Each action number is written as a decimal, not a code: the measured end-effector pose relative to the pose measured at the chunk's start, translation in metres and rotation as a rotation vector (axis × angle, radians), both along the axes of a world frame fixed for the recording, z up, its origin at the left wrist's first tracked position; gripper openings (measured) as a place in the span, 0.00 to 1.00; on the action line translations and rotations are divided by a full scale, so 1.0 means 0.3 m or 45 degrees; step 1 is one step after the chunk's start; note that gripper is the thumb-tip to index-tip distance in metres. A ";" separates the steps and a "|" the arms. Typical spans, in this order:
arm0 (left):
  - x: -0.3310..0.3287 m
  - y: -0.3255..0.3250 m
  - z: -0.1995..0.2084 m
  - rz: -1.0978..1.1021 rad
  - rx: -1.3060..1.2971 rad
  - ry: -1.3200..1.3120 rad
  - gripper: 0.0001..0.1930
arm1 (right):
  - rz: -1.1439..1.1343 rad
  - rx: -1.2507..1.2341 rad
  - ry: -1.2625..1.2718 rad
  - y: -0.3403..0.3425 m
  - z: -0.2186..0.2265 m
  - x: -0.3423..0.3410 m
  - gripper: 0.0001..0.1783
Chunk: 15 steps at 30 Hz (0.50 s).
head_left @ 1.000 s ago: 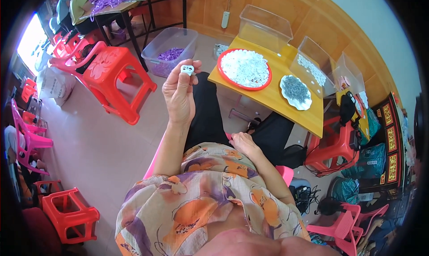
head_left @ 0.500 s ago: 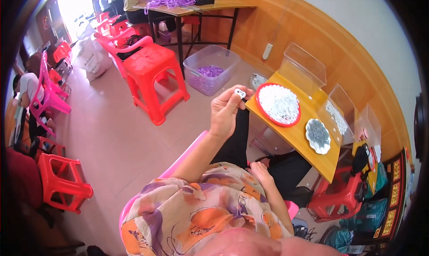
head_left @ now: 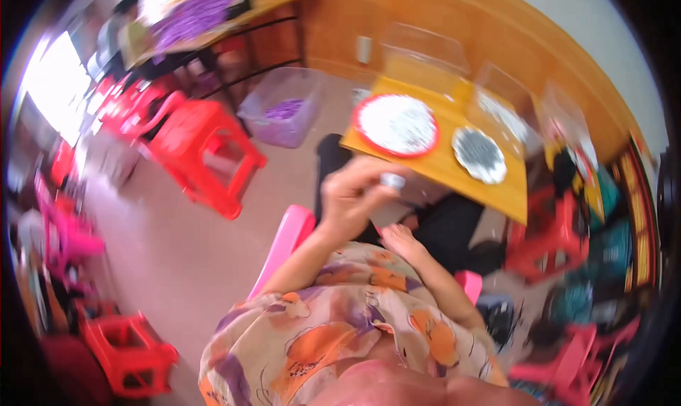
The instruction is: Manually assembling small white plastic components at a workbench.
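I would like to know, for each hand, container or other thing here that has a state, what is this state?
Bare left hand: raised, pinching
Small white piece: held, details blurred
Bare right hand: low, nothing visible in it
Round red tray: covered with white pieces
Scalloped white plate: holding grey bits
Clear plastic bin: partly filled with purple pieces
Red plastic stool beside the bin: upright
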State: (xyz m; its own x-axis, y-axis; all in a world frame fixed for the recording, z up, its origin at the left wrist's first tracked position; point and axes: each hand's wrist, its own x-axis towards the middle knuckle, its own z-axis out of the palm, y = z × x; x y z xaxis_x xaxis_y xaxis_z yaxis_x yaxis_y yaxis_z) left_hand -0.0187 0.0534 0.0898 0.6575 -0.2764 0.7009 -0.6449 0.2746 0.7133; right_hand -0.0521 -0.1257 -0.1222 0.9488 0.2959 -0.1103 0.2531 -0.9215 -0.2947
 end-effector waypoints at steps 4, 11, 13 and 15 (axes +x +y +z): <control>-0.035 0.017 0.089 0.619 -0.187 -0.109 0.11 | 0.179 0.454 -0.883 -0.077 -0.188 -0.045 0.09; -0.011 0.085 0.382 0.894 -1.241 -0.558 0.09 | -0.098 0.165 -0.281 -0.003 -0.110 -0.049 0.05; 0.046 0.077 0.448 0.870 -1.359 -0.702 0.06 | -0.120 0.111 -0.331 0.008 -0.120 -0.052 0.07; 0.126 0.024 0.462 1.896 -0.463 -0.922 0.05 | -0.124 0.085 -0.353 0.003 -0.131 -0.059 0.08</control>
